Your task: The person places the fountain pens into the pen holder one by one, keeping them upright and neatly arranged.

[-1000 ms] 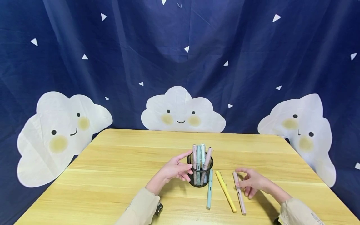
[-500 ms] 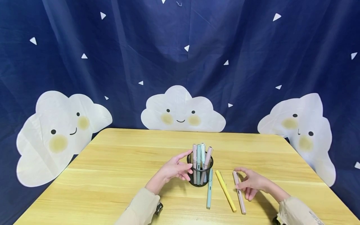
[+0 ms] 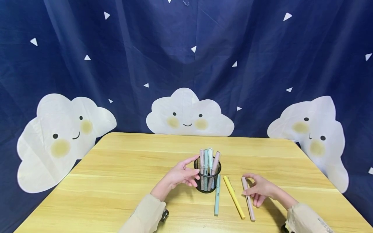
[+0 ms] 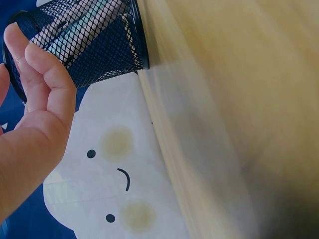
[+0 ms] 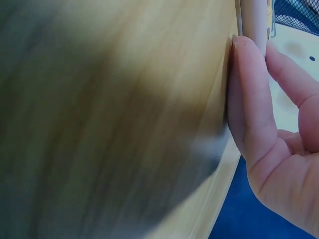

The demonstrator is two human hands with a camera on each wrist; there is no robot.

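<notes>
Your left hand [image 3: 181, 174] holds the left side of a round black mesh pen cup [image 3: 207, 176], fingers curved about its rim; the cup stands upright near the middle of a pale wooden table [image 3: 116, 181]. Several pens stand in it, among them two pink pens [image 3: 201, 155], one leaning right, with a teal pen and a pale mint pen [image 3: 210, 153] between them.

Your right hand [image 3: 260, 187], well to the right of the cup, pinches a pale pink pen [image 3: 249, 205] narrowly between thumb and finger at its far half. That pen lies at a slant, its near end to the right; you cannot tell whether it is fully on the table.

Between cup and right hand lie a teal-green pen [image 3: 217, 197], its far end just beside the cup, and a yellow pen [image 3: 234, 197] slanting near and right.

Both arms wear cream sleeves [image 3: 145, 213]. Beyond the table hangs a dark blue curtain [image 3: 163, 38] with white triangles and smiling white clouds [image 3: 189, 121].
</notes>
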